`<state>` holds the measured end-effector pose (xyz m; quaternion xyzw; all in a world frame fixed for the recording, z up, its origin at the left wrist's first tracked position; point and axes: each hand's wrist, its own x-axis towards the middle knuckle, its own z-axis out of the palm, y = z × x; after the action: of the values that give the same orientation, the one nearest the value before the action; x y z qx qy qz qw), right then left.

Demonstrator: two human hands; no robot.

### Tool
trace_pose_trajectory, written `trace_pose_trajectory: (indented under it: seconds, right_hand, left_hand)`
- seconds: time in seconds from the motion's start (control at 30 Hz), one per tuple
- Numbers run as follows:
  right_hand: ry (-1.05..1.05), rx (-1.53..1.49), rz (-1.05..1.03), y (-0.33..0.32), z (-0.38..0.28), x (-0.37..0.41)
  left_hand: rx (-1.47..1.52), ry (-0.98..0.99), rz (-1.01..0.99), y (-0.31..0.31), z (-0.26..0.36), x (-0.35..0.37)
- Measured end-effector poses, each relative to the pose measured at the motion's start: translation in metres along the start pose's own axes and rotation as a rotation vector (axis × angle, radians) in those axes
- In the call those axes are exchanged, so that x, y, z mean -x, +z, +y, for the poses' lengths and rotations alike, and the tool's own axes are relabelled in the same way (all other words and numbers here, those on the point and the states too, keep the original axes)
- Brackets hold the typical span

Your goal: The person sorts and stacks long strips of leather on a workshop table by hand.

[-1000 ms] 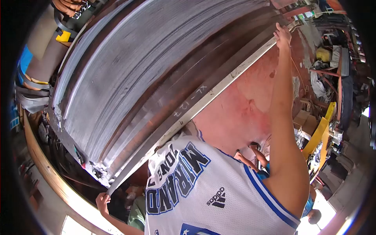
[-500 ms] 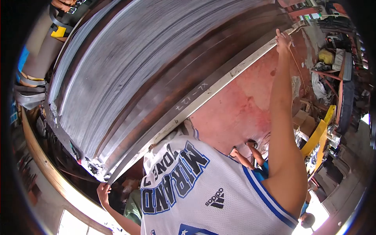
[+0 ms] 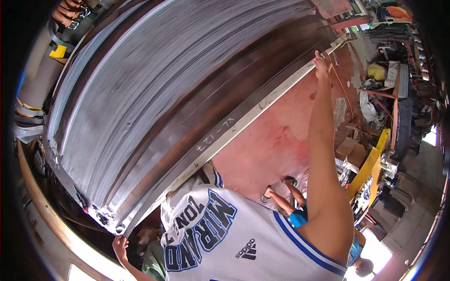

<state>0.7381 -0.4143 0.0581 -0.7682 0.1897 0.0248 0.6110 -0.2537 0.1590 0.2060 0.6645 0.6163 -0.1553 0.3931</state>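
A long dark flat strip (image 3: pixel 251 110) lies along the near edge of a worktable, with "XL-127" chalked in white beside its middle. My left hand (image 3: pixel 120 244) is closed on the strip's lower-left end, just past the table corner. At the far upper right, my right hand (image 3: pixel 322 64) has its fingers curled over the edge at the strip's other end; the exact grip is hard to make out. Behind the strip spreads a broad grey-and-brown streaked sheet (image 3: pixel 140 89). The pale table edge (image 3: pixel 276 97) runs between my hands, close to my white jersey (image 3: pixel 225 234).
Another person (image 3: pixel 297 210) in blue is beyond my right arm, legs over the red floor (image 3: pixel 262 159). A yellow beam (image 3: pixel 370 164) and cardboard box (image 3: pixel 350 152) stand at right, near a cluttered rack (image 3: pixel 389 89). Belts (image 3: pixel 70 14) hang at upper left.
The view has shifted, so the table and both hands appear further left and slightly lower. Both hands keep their places at the strip's ends. The other person's legs have moved slightly.
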Motion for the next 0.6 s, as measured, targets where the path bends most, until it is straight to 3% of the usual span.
trace_pose_trajectory:
  seconds: [0.2, 0.33, 0.4, 0.47, 0.53, 0.6]
  right_hand:
    - [-0.058, 0.000, 0.080, 0.009, -0.025, 0.018]
    - [-0.232, -0.065, -0.048, -0.025, 0.034, -0.068]
    - [-0.267, 0.147, 0.034, -0.025, 0.016, -0.049]
    - [-0.358, 0.388, 0.140, -0.027, 0.002, -0.044]
    - [-0.533, 0.604, 0.284, -0.008, -0.026, -0.004]
    - [-0.754, 0.665, 0.285, 0.021, -0.045, 0.052]
  left_hand:
    - [-0.005, -0.021, 0.006, -0.005, -0.010, -0.010]
    - [0.129, -0.018, 0.030, -0.001, -0.020, -0.016]
    - [0.028, -0.037, 0.024, 0.001, -0.006, -0.016]
    - [0.115, -0.040, 0.150, 0.012, 0.006, -0.010]
    - [0.137, -0.071, 0.143, 0.012, 0.012, -0.009]
    - [0.145, -0.041, 0.155, 0.013, 0.005, -0.010]
